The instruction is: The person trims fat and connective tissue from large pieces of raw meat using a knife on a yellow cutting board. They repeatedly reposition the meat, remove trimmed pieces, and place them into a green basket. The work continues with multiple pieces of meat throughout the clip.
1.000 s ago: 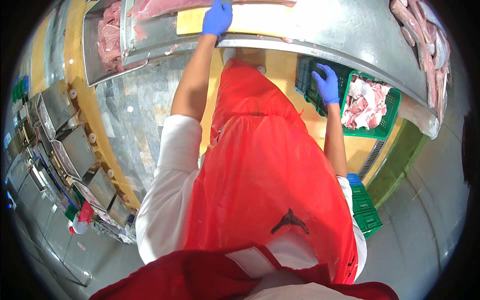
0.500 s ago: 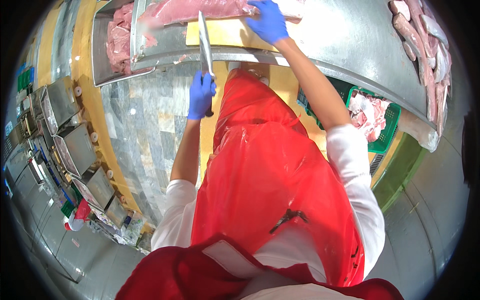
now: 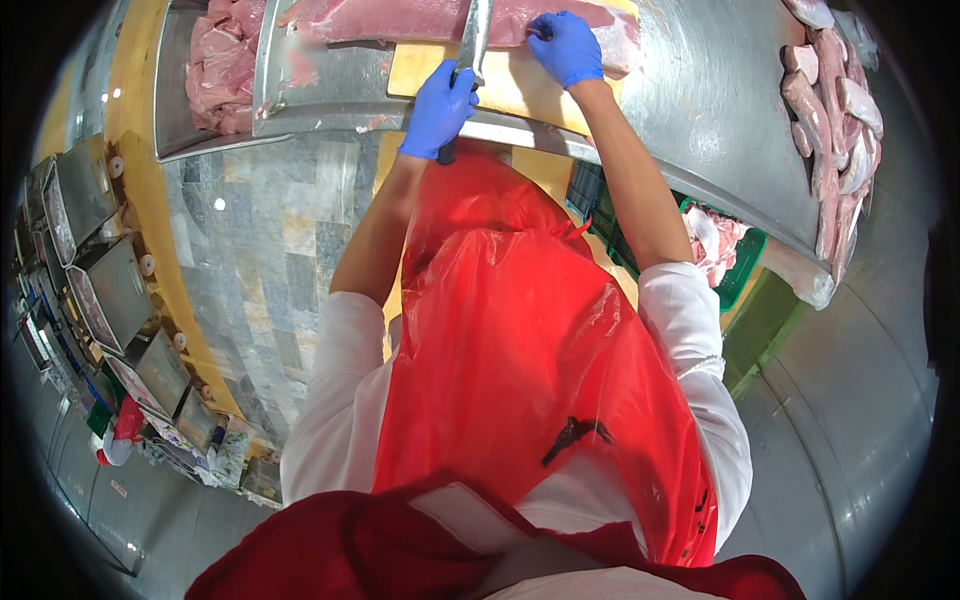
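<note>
In my left hand [image 3: 440, 112] is a knife [image 3: 475, 35] with a long, broad blade and dark handle, the fingers wrapped round the handle. Its blade points away from me and overlaps the near side of a long pork loin [image 3: 390, 20]. My right hand [image 3: 568, 52] rests at the loin's near edge, right of the blade, fingers bent and pinched together against the meat. Under the loin's right part lies a yellow cutting board [image 3: 420, 75]. Both hands wear blue gloves. The loin's far side is partly cut off by the picture's upper edge.
A metal tray [image 3: 172, 100] of pink meat pieces [image 3: 222, 70] stands at the left end of the metal table [image 3: 710, 110]. Long meat strips [image 3: 825, 130] lie along its right edge. Below the table is a green crate [image 3: 745, 265] with trimmings. Metal carts [image 3: 120, 290] stand far left.
My left hand has moved forward and right, bringing the knife from beside the board over the loin. My right hand's stretched fingers have bent in at the meat's edge. The view has shifted slightly.
</note>
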`<state>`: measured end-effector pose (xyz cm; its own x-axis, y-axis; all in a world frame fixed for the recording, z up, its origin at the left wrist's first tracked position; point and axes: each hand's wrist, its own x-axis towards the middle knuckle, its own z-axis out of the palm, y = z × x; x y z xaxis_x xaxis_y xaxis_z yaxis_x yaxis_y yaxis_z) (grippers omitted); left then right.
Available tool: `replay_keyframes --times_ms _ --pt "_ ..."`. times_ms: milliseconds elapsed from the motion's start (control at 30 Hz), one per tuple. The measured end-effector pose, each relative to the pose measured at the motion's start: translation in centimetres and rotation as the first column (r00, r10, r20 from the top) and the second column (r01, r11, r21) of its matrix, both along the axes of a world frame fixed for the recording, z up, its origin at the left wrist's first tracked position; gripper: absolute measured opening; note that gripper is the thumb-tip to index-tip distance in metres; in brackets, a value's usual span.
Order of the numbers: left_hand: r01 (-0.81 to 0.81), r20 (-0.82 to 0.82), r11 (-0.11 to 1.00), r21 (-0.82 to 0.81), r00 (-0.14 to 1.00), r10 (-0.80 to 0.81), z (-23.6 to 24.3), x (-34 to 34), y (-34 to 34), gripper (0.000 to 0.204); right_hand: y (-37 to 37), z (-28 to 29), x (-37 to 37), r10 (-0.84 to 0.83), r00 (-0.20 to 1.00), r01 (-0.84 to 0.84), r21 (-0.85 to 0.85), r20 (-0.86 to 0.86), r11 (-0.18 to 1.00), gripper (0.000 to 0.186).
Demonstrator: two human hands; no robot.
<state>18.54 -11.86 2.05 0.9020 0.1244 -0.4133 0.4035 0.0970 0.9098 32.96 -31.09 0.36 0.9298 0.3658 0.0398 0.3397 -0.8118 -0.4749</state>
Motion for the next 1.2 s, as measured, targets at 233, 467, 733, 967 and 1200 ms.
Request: replay_keyframes --times_ms 233,467,733,967,1200 --pt "0.161 0.077 0.928 0.336 0.977 -0.198 -1.7 3.8 0.4 0.030 1.7 0.8 -1.0 -0.246 0.969 0.246 -0.011 -0.001 0.969 0.023" --pt "0.331 0.083 0.641 0.692 0.846 -0.526 -0.3 8.4 0.8 0.026 1.8 -0.3 -3.2 -0.461 0.881 0.471 0.278 -0.103 0.837 0.027" --pt "0.363 0.082 0.556 0.748 0.780 -0.620 -0.5 10.9 0.2 0.025 2.9 -0.1 -4.1 -0.574 0.752 0.655 0.456 -0.324 0.602 0.029" --pt "0.522 -0.066 0.610 0.596 0.789 -0.610 1.3 -1.1 6.8 0.018 2.0 -0.8 -4.9 -0.604 0.709 0.692 0.522 -0.364 0.499 0.024" --pt "0.371 0.064 0.761 0.532 0.879 -0.473 -2.7 4.6 -0.2 0.026 0.4 -2.5 -5.0 -0.463 0.701 0.703 0.638 -0.543 0.316 0.021"
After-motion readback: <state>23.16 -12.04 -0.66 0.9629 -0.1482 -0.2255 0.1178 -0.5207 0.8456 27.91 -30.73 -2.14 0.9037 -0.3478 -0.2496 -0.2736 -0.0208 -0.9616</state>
